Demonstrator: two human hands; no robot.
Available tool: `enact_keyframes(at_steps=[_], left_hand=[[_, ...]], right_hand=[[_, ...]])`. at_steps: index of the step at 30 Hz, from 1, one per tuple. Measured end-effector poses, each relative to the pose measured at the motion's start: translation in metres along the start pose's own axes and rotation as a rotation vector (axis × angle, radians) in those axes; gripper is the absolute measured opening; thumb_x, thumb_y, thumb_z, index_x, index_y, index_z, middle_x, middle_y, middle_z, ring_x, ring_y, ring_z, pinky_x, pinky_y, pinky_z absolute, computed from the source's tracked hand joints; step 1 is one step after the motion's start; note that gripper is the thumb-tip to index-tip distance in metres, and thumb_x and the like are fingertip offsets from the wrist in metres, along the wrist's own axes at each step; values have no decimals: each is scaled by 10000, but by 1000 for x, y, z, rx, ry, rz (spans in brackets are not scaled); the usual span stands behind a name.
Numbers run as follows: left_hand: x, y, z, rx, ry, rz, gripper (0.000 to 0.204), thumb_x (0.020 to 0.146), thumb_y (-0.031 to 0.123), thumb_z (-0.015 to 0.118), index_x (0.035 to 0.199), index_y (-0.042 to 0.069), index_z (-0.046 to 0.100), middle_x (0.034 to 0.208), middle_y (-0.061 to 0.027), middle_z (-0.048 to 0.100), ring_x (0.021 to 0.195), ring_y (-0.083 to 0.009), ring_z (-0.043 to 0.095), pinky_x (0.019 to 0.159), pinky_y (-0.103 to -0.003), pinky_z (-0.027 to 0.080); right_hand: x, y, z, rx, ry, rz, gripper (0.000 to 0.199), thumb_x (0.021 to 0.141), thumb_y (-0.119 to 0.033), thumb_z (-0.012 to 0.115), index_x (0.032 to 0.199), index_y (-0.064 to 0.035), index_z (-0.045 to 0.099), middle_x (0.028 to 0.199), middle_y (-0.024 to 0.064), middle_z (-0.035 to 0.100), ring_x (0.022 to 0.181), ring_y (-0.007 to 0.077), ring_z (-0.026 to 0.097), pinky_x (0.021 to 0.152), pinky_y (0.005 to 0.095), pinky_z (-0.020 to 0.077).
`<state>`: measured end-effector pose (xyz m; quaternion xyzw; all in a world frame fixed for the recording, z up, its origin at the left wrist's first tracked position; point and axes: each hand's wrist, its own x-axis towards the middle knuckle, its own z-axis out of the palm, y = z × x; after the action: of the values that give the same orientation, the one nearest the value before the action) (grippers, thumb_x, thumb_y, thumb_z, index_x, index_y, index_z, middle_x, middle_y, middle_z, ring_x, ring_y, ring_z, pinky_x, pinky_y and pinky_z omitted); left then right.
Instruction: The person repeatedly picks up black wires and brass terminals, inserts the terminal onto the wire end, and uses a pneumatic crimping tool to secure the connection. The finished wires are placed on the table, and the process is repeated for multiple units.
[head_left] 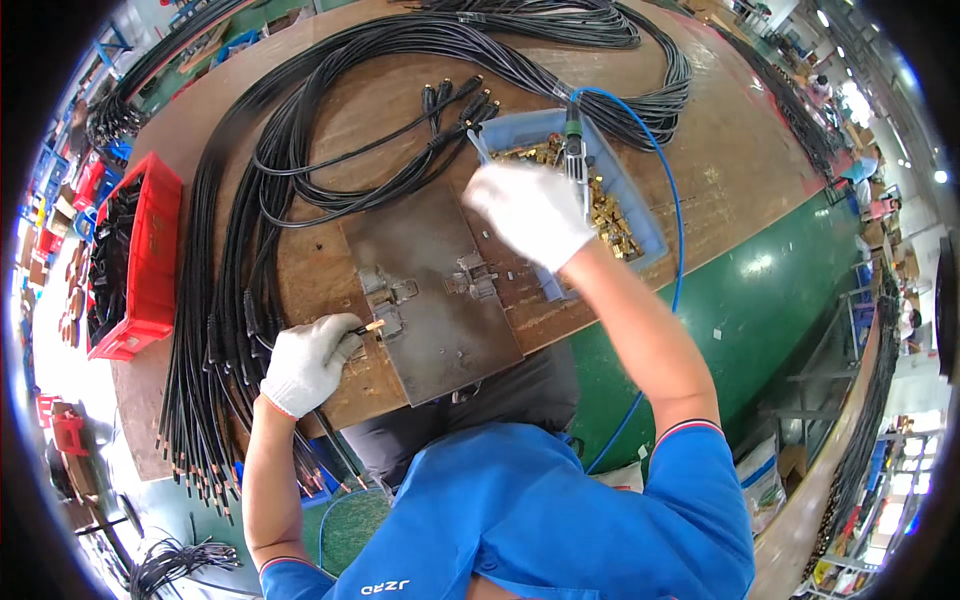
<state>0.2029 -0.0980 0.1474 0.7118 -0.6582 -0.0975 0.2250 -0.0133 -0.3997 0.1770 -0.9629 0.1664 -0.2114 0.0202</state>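
My left hand (308, 366), in a white glove, is at the left edge of the steel plate (440, 235). Its thumb and fingers pinch a black cable, whose copper-coloured end (374, 326) sticks out toward small metal fixtures (386, 296) on the plate. My right hand (532, 212), gloved too and smeared by motion, is above the near left part of a blue tray (640, 190). Whether its fingers hold anything cannot be made out. Brass fittings (612, 225) fill part of the tray. A silver and green air tool (574, 150) with a blue hose (668, 170) stands beside the right hand.
Long bundles of black cable (300, 110) curve across the brown table (740, 190), their ends hanging over its left front edge. A red crate (152, 250) of black parts is at the left. More metal fixtures (472, 276) sit mid-plate. Green floor (740, 300) lies to the right.
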Motion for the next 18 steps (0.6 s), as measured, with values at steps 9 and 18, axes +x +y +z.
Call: enact_keyframes(at_steps=[9,18], left_hand=[[11,8,6,23,-15,-81,248,981,171,709,1211,83,744,978,-183,737,908,-403,731,783,-478,579],[16,13,7,-68,24,-119,308,994,133,690,1297,109,733,937,-178,719,883,-397,728,775,-470,578]], right_hand=[[57,103,32,-122,-547,161,478,960,-224,616,1423,-107,637,1515,222,615,1360,401,618,1191,475,462],[55,113,61,-152,-278,150,239,957,-217,619,1136,-114,739,1174,199,764,1111,416,720,959,519,567]])
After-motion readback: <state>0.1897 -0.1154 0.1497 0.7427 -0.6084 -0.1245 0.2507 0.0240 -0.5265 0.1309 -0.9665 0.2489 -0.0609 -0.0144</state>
